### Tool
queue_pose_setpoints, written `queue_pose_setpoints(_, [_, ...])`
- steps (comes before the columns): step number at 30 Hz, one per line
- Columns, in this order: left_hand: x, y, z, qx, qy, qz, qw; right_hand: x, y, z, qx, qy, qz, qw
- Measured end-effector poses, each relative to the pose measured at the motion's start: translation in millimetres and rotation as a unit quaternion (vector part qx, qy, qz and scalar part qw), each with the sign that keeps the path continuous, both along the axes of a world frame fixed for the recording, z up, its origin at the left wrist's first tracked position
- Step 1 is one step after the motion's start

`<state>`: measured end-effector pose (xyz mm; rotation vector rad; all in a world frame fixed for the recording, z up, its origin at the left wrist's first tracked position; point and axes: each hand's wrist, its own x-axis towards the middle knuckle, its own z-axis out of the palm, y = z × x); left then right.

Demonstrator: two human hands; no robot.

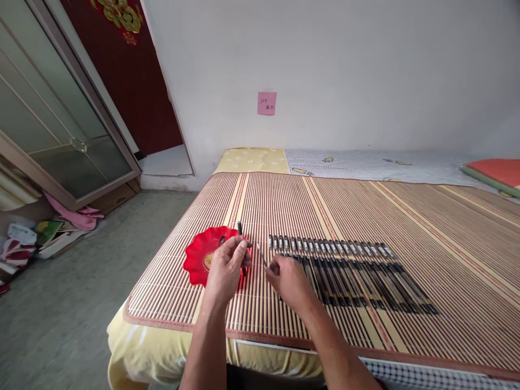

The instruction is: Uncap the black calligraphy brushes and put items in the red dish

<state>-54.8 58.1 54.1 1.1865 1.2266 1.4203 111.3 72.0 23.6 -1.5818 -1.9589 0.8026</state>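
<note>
My left hand (226,267) is closed around a black pen barrel (240,232) that stands upright over the red scalloped plate (197,254). My right hand (285,280) is pinched on a thin pen refill (261,254) that points up and left toward the barrel, its tip just short of my left fingers. Right of my right hand lies a long row of black pens (349,273), side by side on the striped bamboo mat (406,216). A small dark piece lies inside the plate, partly hidden by my left hand.
The mat covers a bed with a yellow sheet (252,160). Red and green folded cloth (498,173) sits at the far right. A pink note (267,103) is stuck on the white wall. A glass door (52,114) and floor clutter (49,230) are at left.
</note>
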Motion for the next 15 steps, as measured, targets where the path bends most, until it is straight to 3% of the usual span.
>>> queue_pose_setpoints(5, [18.3, 2.7, -5.9, -0.011, -0.043, -0.036, 0.998, 9.2, 1.9, 14.3, 0.058, 0.196, -0.015, 0.979])
queue_pose_setpoints(11, [40.8, -0.6, -1.7, -0.024, -0.088, -0.120, 0.989, 15.7, -4.5, 32.5, 0.134, 0.273, -0.055, 0.951])
queue_pose_setpoints(15, [45.6, -1.7, -1.8, -0.033, -0.105, -0.163, 0.981, 17.2, -7.1, 36.1, 0.147, 0.311, -0.073, 0.936])
